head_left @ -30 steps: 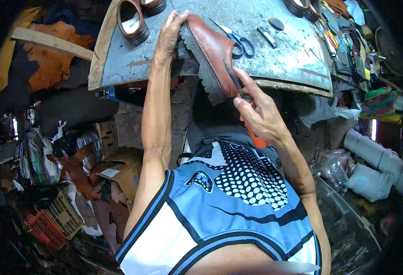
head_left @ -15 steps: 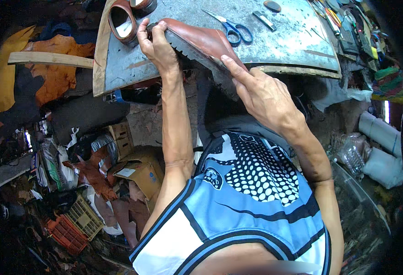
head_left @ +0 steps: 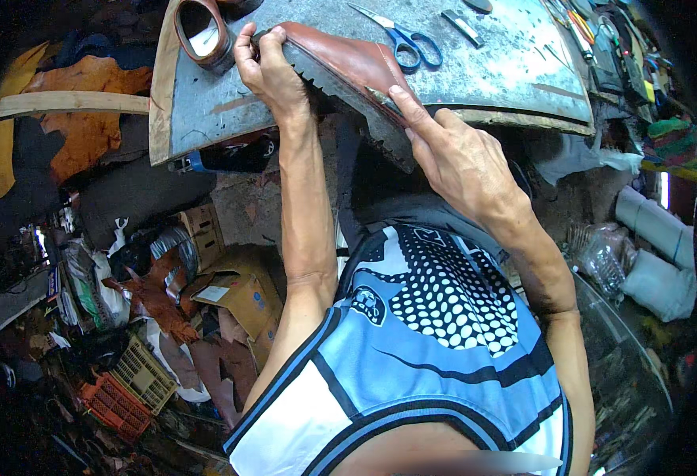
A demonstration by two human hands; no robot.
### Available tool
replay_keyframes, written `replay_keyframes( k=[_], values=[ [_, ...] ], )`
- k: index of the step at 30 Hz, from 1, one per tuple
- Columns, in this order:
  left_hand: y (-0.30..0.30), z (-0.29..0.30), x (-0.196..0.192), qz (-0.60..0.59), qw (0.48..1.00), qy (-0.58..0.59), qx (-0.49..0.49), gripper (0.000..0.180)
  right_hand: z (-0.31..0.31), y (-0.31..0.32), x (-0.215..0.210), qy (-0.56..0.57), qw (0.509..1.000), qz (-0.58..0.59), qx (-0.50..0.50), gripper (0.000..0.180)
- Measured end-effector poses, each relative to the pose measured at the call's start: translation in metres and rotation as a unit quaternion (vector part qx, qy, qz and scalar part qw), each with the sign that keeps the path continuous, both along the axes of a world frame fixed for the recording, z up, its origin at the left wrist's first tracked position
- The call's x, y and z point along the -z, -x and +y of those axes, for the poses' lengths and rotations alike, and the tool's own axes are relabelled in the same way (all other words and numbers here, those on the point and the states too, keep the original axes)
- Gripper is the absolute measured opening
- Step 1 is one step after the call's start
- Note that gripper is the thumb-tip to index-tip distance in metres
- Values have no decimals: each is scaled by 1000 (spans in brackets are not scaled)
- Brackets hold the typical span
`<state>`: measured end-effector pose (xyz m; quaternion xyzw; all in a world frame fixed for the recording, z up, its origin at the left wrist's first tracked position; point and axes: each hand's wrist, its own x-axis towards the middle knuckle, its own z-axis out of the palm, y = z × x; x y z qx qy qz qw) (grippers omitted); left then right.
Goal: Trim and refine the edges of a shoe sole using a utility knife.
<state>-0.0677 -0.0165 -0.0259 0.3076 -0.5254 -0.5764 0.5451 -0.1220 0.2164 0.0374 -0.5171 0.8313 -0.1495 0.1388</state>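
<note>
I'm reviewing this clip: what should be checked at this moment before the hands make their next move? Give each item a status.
1. Left hand supports the brown shoe at one end: ok, thumb and fingers are at that end.
2. Right hand is on the shoe: ok, its index finger reaches along the side.
3. What the right hand grips: cannot tell, the back of the hand hides its palm.
4. Shoe lies wholly over the table: not ok, one end juts past the near edge.
5. Blue-handled scissors are out of both hands: ok, they lie on the table beyond the shoe.
</note>
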Motion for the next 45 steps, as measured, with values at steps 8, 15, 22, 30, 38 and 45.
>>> replay_keyframes(
  k=[8, 15, 22, 30, 38, 45],
  values=[
    [1, -4, 5, 47, 997, -38, 38, 42, -2, 1, 1, 9, 1000, 17, 7, 52],
    [-1, 0, 7, 53, 996, -50, 50, 41, -5, 0, -5, -17, 1000, 23, 0, 50],
    [-1, -5, 15, 53, 997, -36, 37, 43, -5, -3, -10, -12, 999, 35, -17, 50],
    [1, -14, 24, 66, 996, -48, 31, 42, -7, -4, -8, -8, 998, 56, -24, 50],
    [3, -23, 32, 17, 1000, 8, 7, 47, -8, -1, -6, -2, 997, 74, -25, 59],
    [5, -18, 33, 46, 999, -19, 11, 47, -12, 3, -10, 3, 995, 88, -50, 50]
  ],
)
